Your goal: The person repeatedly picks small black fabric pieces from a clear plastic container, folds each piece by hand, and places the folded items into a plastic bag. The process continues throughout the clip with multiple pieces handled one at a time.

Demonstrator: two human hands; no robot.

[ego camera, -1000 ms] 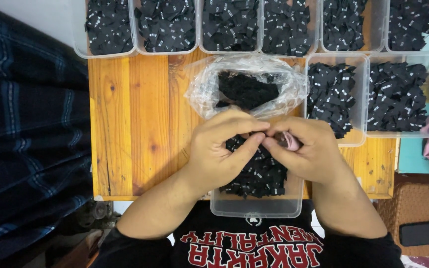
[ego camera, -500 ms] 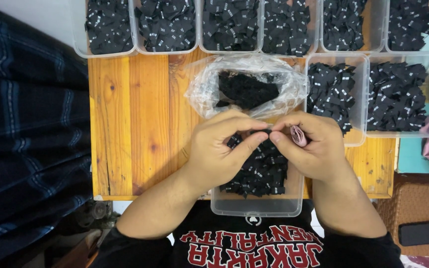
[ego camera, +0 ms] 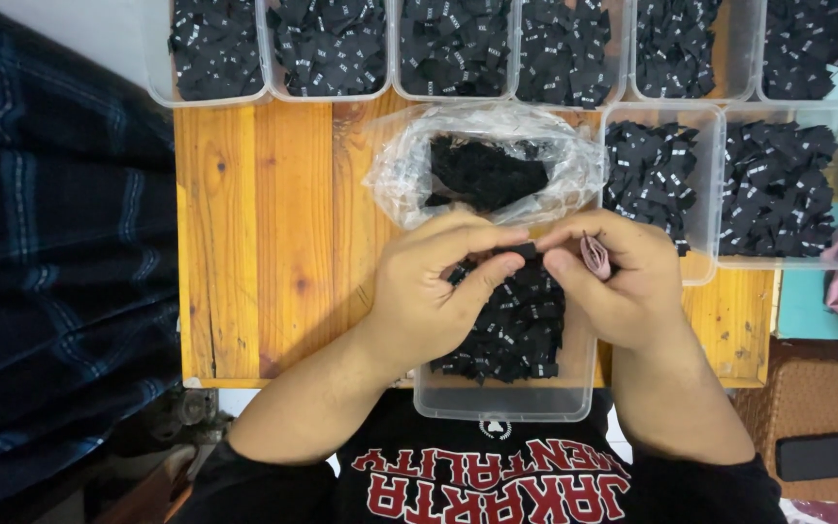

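Note:
My left hand (ego camera: 438, 291) and my right hand (ego camera: 623, 286) meet over a clear plastic box (ego camera: 506, 400) filled with small black fabric labels (ego camera: 511, 335). Both pinch one small black label (ego camera: 524, 251) between thumbs and forefingers. My right hand also keeps a pink roll-like thing (ego camera: 595, 256) tucked under its fingers. Just beyond the hands lies an open clear plastic bag (ego camera: 400, 170) with a black heap (ego camera: 482, 170) inside.
A wooden board (ego camera: 264, 233) carries everything. A row of clear boxes (ego camera: 215, 50) of black labels lines the far edge, with two more boxes (ego camera: 773, 189) at right. Dark plaid cloth (ego camera: 50, 262) lies left. A black phone-like slab (ego camera: 821, 455) rests on a brown mat at right.
The hands have stayed over the box; the fingers shifted slightly on the label, and the pink roll now shows more clearly in my right hand.

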